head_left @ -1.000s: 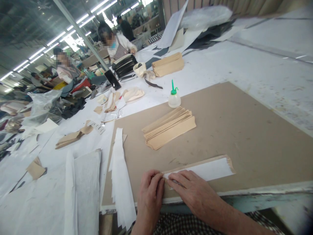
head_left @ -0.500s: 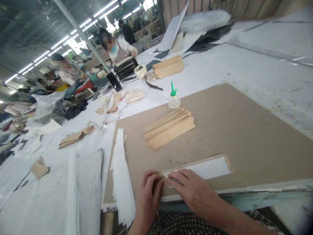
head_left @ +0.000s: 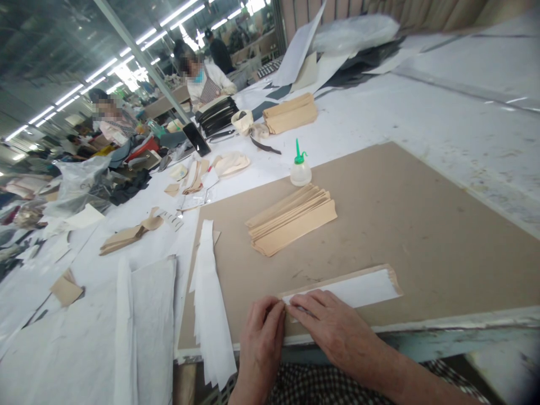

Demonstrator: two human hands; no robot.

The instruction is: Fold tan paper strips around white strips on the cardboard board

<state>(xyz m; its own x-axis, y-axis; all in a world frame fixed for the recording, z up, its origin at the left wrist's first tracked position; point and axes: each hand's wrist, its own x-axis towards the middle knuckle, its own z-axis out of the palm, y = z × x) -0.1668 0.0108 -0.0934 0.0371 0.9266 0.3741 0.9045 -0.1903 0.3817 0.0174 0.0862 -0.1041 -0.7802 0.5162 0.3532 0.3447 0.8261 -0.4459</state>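
A tan strip faced with white paper lies near the front edge of the brown board. My left hand is closed, thumb and forefinger pinching the strip's left end. Close beside it, my right hand presses down on the strip with its fingers curled together. A small grey thing shows between those fingers, too hidden to name. Beyond the hands lies a fanned stack of tan strips. A clear squeeze bottle with a green nozzle stands behind that stack.
The brown board covers the front of the white table. Fanned white paper strips overhang its left edge. Folded white sheets lie farther left. A phone leans on a pole. Co-workers are at the far side.
My left hand's fingers have drawn together at the strip's end and come slightly closer to my right hand. The right hand and the strip are nearly unmoved.
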